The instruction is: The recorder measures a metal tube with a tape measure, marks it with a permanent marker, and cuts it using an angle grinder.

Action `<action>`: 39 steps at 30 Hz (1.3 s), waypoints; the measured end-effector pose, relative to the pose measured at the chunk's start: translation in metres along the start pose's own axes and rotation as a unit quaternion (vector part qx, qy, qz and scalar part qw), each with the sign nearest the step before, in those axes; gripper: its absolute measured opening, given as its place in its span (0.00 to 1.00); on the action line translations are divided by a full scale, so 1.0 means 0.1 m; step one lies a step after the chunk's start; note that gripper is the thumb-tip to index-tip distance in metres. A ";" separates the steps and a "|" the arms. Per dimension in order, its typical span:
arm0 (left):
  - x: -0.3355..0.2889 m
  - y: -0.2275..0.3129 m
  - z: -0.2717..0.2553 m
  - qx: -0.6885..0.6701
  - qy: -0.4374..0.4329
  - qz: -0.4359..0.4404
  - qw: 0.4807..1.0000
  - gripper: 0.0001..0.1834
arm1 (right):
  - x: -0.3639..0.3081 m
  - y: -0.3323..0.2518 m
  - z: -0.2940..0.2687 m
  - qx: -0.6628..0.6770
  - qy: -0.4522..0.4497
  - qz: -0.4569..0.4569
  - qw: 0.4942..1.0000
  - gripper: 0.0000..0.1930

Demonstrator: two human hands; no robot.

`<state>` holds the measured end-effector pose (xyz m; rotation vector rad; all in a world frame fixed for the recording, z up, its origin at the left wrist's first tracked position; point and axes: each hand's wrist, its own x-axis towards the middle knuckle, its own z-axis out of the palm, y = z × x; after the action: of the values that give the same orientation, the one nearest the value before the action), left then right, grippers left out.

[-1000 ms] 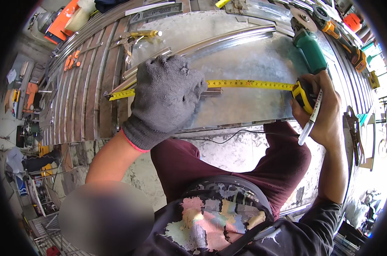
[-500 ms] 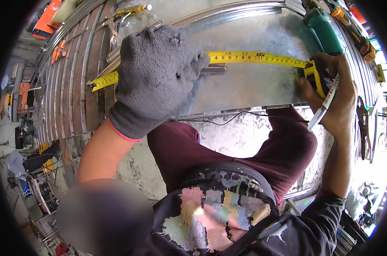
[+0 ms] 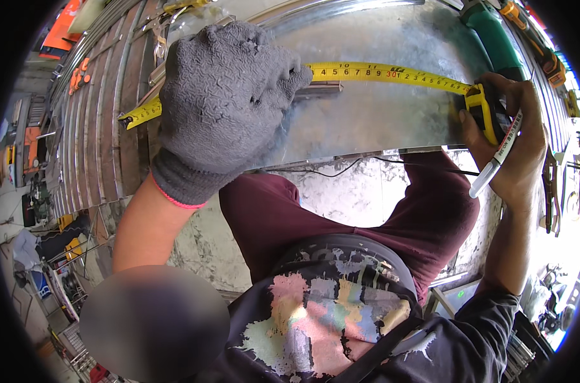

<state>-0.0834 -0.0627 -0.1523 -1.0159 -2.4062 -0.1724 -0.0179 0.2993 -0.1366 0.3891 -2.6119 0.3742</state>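
Note:
My left hand (image 3: pixel 223 102), in a grey coated work glove, is closed in a fist over the yellow tape blade (image 3: pixel 392 73). The blade's free end shows beyond the fist on the left. A short thin metal strip (image 3: pixel 319 90) sticks out to the right under the blade, and the fist hides where it runs. Bare, my right hand (image 3: pixel 523 143) holds the yellow and black tape measure (image 3: pixel 483 115) at the right end of the drawn-out blade. A white marker pen (image 3: pixel 497 156) is also held in that hand, its capped-looking end pointing down toward my knee.
Beneath the tape lies a shiny metal sheet (image 3: pixel 379 124) on the bench. Slatted metal bars (image 3: pixel 89 140) run along the left. A green-handled power tool (image 3: pixel 494 41) and an orange and black tool (image 3: pixel 545 57) lie at the far right. Small orange pieces (image 3: pixel 79 76) sit far left.
Both hands appear slightly higher and farther apart, but the bench things shift in the picture too. The tape stays stretched between them, with both grips unchanged.

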 end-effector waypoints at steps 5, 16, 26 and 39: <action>-0.03 -0.05 0.03 -0.007 0.027 0.023 0.999 0.09 | 0.00 -0.01 -0.02 -0.012 -0.021 0.008 1.000 0.30; 0.00 -0.07 0.01 -0.007 0.022 0.036 0.999 0.09 | -0.02 -0.06 -0.04 0.021 -0.035 0.019 0.999 0.31; 0.00 -0.06 0.01 -0.023 0.034 0.030 0.999 0.08 | -0.03 -0.45 -0.02 0.130 0.043 -0.170 0.976 0.26; 0.03 -0.09 -0.02 -0.032 0.029 0.049 0.998 0.10 | 0.00 -0.92 0.54 0.313 0.072 -0.156 0.934 0.09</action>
<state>-0.0907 -0.0683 -0.1487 -1.1407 -2.3058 -0.2424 -0.0091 0.1967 -0.1647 0.9308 -2.1806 1.0790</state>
